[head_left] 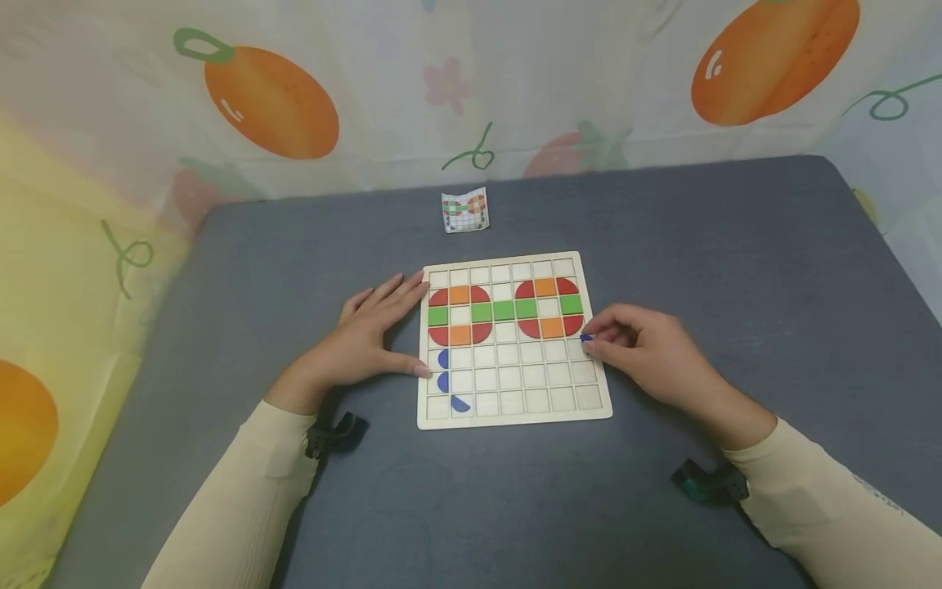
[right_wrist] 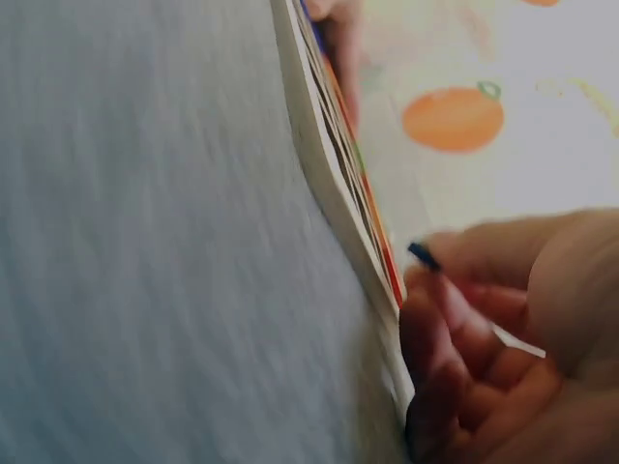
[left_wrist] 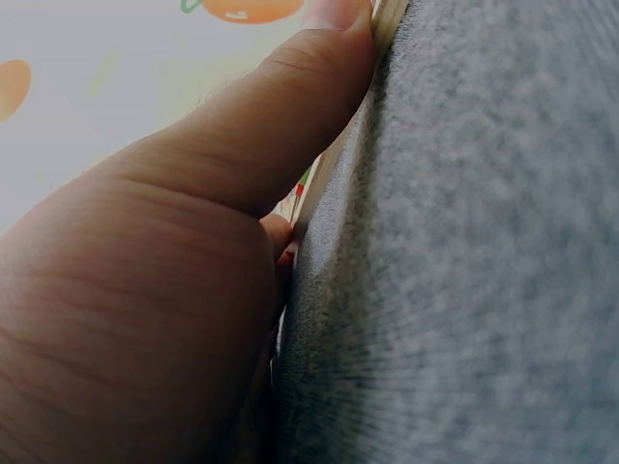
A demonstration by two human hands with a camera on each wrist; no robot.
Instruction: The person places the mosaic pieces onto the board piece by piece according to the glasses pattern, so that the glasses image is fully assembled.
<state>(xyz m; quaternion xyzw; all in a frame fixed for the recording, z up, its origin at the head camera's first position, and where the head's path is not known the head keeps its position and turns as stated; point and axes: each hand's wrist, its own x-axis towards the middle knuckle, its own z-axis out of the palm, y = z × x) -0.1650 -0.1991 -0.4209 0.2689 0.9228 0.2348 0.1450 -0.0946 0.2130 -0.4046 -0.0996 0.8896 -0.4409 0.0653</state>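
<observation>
A pale wooden grid board [head_left: 533, 376] lies on the table in the head view. On it, red quarter-round pieces [head_left: 526, 290], orange squares [head_left: 545, 286] and green squares [head_left: 504, 310] form two rounded shapes joined by a green row. Two blue half-round pieces [head_left: 443, 358] sit in the leftmost column; a third blue half-round piece [head_left: 459, 403] lies askew in the bottom row. My left hand [head_left: 368, 331] rests along the board's left edge, fingers extended, thumb at the rim. Over the right edge, my right hand [head_left: 651, 356] pinches a small blue piece [right_wrist: 423, 255] between thumb and fingertips.
Beyond the board lies a small printed card [head_left: 465, 211] showing a similar coloured pattern on a grid. The dark grey table [head_left: 706, 245] meets a fruit-patterned cloth [head_left: 383, 98] at its back edge. Dark wrist cameras [head_left: 337, 433] are strapped near both cuffs.
</observation>
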